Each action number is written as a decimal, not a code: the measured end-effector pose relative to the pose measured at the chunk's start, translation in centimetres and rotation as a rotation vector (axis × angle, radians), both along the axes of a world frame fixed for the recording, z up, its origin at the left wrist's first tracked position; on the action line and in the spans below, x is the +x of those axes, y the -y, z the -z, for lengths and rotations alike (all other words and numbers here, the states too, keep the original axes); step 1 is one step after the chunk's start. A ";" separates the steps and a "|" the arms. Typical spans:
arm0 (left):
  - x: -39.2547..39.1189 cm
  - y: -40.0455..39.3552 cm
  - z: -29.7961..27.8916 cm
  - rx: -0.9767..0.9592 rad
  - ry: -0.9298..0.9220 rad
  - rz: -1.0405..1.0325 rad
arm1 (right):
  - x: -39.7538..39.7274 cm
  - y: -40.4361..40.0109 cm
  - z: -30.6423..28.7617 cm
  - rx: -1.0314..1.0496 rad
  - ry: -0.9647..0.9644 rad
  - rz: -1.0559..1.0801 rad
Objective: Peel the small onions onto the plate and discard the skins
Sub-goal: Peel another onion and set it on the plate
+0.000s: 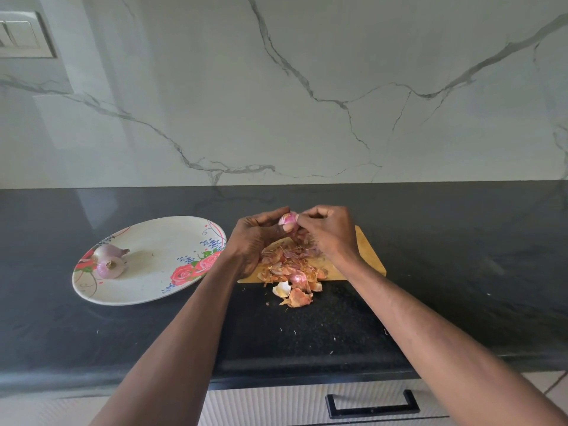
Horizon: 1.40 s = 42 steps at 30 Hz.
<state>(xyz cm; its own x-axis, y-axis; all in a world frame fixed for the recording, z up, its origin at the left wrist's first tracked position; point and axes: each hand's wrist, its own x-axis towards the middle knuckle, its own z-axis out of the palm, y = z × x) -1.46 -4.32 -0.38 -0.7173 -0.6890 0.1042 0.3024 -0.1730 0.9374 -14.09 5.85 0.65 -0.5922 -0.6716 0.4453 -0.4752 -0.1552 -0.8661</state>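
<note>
**Meanwhile, one onion in my hands, two on the plate**

Far to the left, a switch panel (23,35) sits on the marble-veined wall (307,87). Below it, on the black counter (461,256), lies the oval plate (153,287) with red roses printed along its rim. Two peeled onions (109,260) rest on its left part, touching each other, their purple skin bare and shiny.

Moving right, my left hand (252,241) curls around the small onion (288,218) that I hold up above the cutting board (368,256); the fingers wrap it from the far side and the thumb presses it from the near side. The onion shows pink and glossy between both hands. My right hand (329,233) meets it from the other side, fingers bent, fingertips pinching at the onion's right edge, where a bit of loose skin seems to hang, though it is too small to tell for sure.

Under my hands, a pile of onion skins (292,269) covers the wooden board, orange and papery. Some of them spill past the board's near edge onto the counter. Lower right, a drawer front with a black handle (373,405) shows beneath the counter edge.
</note>
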 end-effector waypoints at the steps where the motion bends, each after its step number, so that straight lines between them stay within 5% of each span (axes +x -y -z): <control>1: 0.0 0.0 0.0 -0.022 0.013 -0.004 | 0.0 0.0 0.0 -0.005 -0.009 -0.001; 18: 0.0 0.3 0.1 -0.081 -0.009 -0.020 | -1.0 0.3 0.0 0.010 0.073 -0.042; 34: -0.4 0.4 0.7 -0.269 0.065 -0.077 | -0.1 1.5 2.0 0.090 -0.491 0.135; 42: -0.3 0.4 0.6 -0.236 0.074 -0.068 | -0.3 1.0 0.9 0.067 -0.165 0.078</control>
<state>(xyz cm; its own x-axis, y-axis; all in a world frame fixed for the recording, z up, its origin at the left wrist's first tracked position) -1.80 -4.77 -0.93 -0.6817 -0.6987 0.2170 0.2352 0.0715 0.9693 -14.36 4.85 -0.24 -0.5663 -0.6581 0.4962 -0.6200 -0.0566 -0.7826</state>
